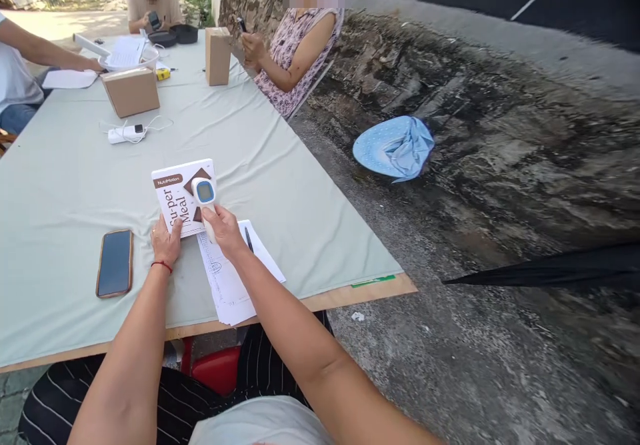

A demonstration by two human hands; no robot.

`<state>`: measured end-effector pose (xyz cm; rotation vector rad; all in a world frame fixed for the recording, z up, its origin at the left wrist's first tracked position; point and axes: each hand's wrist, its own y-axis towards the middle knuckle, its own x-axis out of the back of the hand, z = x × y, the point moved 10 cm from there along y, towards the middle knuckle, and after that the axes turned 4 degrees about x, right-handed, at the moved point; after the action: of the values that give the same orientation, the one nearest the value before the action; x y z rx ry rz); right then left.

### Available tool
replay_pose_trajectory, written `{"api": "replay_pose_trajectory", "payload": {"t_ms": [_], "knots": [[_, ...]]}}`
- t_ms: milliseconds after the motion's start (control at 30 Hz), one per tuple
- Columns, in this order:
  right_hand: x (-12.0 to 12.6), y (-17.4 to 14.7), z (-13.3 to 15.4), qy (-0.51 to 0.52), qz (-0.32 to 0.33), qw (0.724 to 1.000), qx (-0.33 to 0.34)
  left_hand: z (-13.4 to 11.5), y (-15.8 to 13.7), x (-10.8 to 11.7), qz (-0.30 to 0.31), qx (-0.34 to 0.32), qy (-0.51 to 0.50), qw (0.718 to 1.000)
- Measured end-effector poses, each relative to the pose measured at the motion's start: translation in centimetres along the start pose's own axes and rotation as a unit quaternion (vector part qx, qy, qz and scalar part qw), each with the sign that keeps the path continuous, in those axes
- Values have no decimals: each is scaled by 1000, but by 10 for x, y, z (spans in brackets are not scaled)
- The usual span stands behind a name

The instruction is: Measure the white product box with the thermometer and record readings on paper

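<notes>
My left hand (167, 240) is closed on the lower left edge of a white and brown "Su-per Meal" box (170, 195), which is tilted up over the table. In my right hand (223, 226) is a white infrared thermometer (203, 192) with a blue-rimmed grey screen, gripped by its handle and held in front of the box. The screen shows no reading I can make out. Below my right hand lie sheets of paper (235, 285) with handwriting, and a black pen (249, 238) rests on them. A smartphone (115, 263) lies face up left of my left hand.
The table (270, 185) has a pale green cloth. Farther off are a white device (125, 133) with a cable, two cardboard boxes (131, 95) (217, 58), a yellow item (163, 74) and a basket (133, 62) with papers. Three people sit around. A blue hat (393, 146) lies right of the table.
</notes>
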<state>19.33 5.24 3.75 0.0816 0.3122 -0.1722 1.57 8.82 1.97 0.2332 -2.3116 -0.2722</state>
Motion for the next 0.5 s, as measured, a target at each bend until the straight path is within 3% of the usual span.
{"api": "replay_pose_trajectory", "payload": {"t_ms": [267,500], "knots": [[-3,-22,19,84,29,996,-24,4,1,2,2,21,-16,1000],[52,-73,23,56,-30,996,-56,23,-3,16,-86,78,-63,991]]}}
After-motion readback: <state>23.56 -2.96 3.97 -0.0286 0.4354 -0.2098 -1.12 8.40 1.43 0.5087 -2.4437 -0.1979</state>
